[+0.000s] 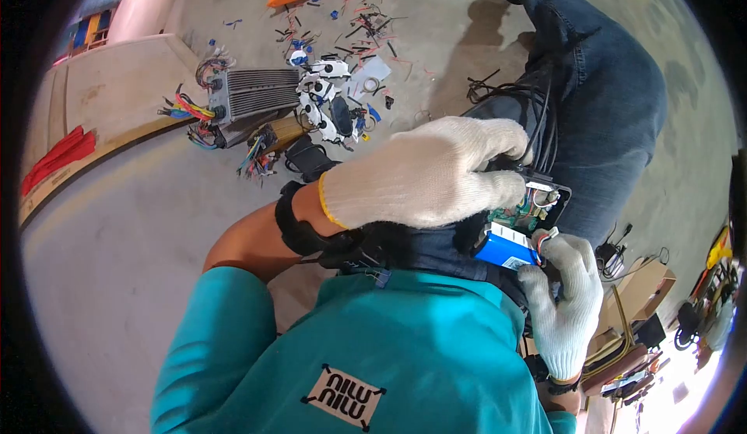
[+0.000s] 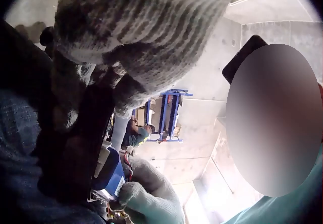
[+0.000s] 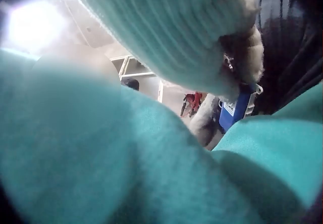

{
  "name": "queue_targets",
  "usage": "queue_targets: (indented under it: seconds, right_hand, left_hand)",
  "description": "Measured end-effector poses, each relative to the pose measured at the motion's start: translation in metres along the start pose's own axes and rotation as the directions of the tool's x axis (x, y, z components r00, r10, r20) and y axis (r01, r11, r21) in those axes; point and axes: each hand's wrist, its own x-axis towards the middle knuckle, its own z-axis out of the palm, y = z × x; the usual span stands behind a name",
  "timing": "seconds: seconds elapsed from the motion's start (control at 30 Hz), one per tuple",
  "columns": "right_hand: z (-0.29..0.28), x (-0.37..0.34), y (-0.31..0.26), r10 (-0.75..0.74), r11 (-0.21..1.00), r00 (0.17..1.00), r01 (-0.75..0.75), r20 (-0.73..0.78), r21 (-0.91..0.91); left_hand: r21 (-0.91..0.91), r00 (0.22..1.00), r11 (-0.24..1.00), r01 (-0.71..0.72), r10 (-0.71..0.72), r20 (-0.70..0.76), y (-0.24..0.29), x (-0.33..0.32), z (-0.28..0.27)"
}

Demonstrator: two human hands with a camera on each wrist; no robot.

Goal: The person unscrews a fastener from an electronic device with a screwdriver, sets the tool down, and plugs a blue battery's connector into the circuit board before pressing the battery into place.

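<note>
Fingers (image 1: pixel 574 256) bent at a blue pack (image 1: pixel 504 249) and black case (image 1: pixel 565 203)

The person's right hand (image 1: pixel 566 303) pinches the pack's wired end; the left hand (image 1: pixel 432 171) grips the case's edge, its fingertips partly hidden. The pack, probably a battery, sits above the lap beside the green board (image 1: pixel 507 216). It should feel dense, stiff and slippery under knit gloves; its leads (image 1: pixel 540 240) look fragile, so the long sides make the safer hold. The case contains the board and wiring (image 1: pixel 542 197). What a cardboard box (image 1: pixel 647 292) contains cannot be told.
</note>
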Motion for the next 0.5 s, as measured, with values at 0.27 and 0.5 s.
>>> queue_targets:
  seconds: [0.27, 0.5]
  right_hand:
    - [0.0039, 0.0021, -0.0027, -0.035, 0.997, 0.998, 0.032, -0.051, -0.066]
    - [0.0074, 0.0028, -0.0038, -0.041, 0.995, 0.997, 0.034, -0.071, -0.094]
  left_hand:
    - [-0.008, 0.987, 0.988, 0.155, -0.154, 0.034, 0.0063, 0.0021, -0.0026]
    - [-0.075, 0.994, 0.992, 0.105, -0.104, 0.009, 0.0053, 0.0009, -0.002]
